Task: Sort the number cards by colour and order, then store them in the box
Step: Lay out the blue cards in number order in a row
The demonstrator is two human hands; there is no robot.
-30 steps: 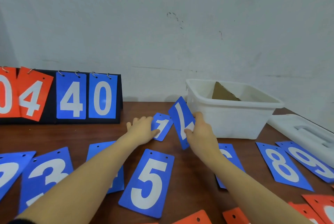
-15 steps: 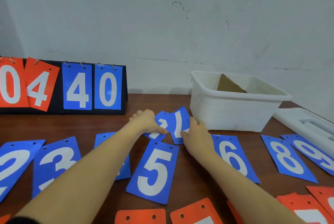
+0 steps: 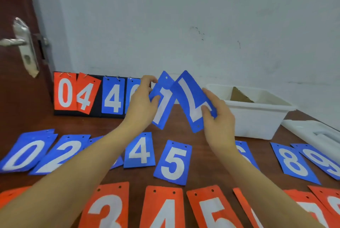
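Note:
My left hand (image 3: 142,102) holds a blue card with a 1 (image 3: 162,102) up above the table. My right hand (image 3: 218,117) grips a blue card with an upside-down 7 (image 3: 191,99); the two cards overlap at their inner edges. On the brown table below lie a row of blue cards: 0 (image 3: 25,152), 2 (image 3: 60,154), 4 (image 3: 139,150), 5 (image 3: 173,162), a partly hidden 6 (image 3: 243,151), 8 (image 3: 293,162), 9 (image 3: 320,159). A row of orange cards, 3 (image 3: 106,209), 4 (image 3: 163,211), 5 (image 3: 211,209), lies nearest me. The white box (image 3: 255,117) stands at the right.
A black flip scoreboard (image 3: 95,97) showing orange 0 4 and blue 4 0 stands against the wall at the back left. The box's white lid (image 3: 316,134) lies at the right edge. A brown door with a metal handle (image 3: 20,44) is at the left.
Both hands have lifted their blue cards off the table and raised them. The view has pulled back, showing more cards in the near rows.

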